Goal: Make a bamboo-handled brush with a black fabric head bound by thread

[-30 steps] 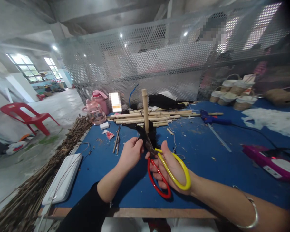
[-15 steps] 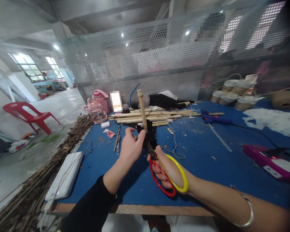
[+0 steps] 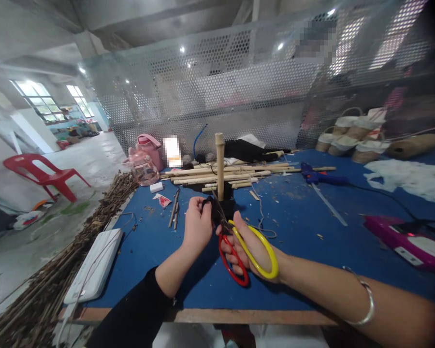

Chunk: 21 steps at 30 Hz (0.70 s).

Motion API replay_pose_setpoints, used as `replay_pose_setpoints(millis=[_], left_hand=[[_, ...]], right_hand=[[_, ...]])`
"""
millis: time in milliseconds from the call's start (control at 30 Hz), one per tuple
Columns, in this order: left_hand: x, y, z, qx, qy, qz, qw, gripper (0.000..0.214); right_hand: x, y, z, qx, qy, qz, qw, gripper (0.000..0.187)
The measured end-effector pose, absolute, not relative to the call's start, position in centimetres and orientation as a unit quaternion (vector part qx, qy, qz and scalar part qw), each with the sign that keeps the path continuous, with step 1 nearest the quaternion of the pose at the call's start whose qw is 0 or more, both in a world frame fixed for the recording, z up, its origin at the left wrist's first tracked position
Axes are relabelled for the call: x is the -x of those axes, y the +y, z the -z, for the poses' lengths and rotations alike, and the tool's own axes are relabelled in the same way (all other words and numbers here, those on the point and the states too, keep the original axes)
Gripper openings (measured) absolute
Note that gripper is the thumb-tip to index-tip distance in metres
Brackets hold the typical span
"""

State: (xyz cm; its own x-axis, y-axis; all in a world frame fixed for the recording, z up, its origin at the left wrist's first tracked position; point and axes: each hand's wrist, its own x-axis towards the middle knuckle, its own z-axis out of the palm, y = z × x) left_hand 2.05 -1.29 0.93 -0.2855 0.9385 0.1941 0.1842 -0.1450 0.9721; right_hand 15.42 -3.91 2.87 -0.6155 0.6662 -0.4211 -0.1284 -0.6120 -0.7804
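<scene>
My right hand (image 3: 248, 246) grips a pair of scissors (image 3: 254, 249) with one yellow and one red handle. Their blades are spread and point up and left at a piece of black cloth (image 3: 224, 207). Pinched in my left hand (image 3: 198, 224) is an edge of that cloth, close beside the blades. A bamboo stick (image 3: 220, 164) stands upright with its lower end at the black cloth. How stick and cloth are joined is hidden.
Several bamboo sticks (image 3: 192, 177) lie behind. To the right are a blue glue gun (image 3: 322, 179) and a magenta device (image 3: 402, 244). A white power bank (image 3: 94, 266) lies left, beside bundled twigs (image 3: 32, 295). A perforated metal screen (image 3: 210, 87) bounds the back.
The bamboo stick has gone from leaning to upright and shifted right. My left hand has moved from the stick's base to the cloth edge. The scissors' blades and handles have spread wider.
</scene>
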Motion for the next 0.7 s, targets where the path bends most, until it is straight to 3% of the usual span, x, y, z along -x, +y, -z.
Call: replay_pose_setpoints(millis=[400,600,700], left_hand=[[-2.0,-1.3,-1.1,-0.423,0.561,-0.589,0.399,0.014],[-2.4,-1.9,-1.0,-0.442,0.531,-0.574,0.441,0.023],[-2.6,-2.2,-1.1,-0.441,0.526,-0.575,0.446,0.026]], right_hand=[[-16.4,-3.0,-1.2,0.394,-0.391,-0.805,0.209,0.047],[-16.5,-2.7,-1.6,0.339,-0.391,-0.830,0.208,0.062],[-16.7,-2.6,-1.6,0.348,-0.390,-0.827,0.207,0.061]])
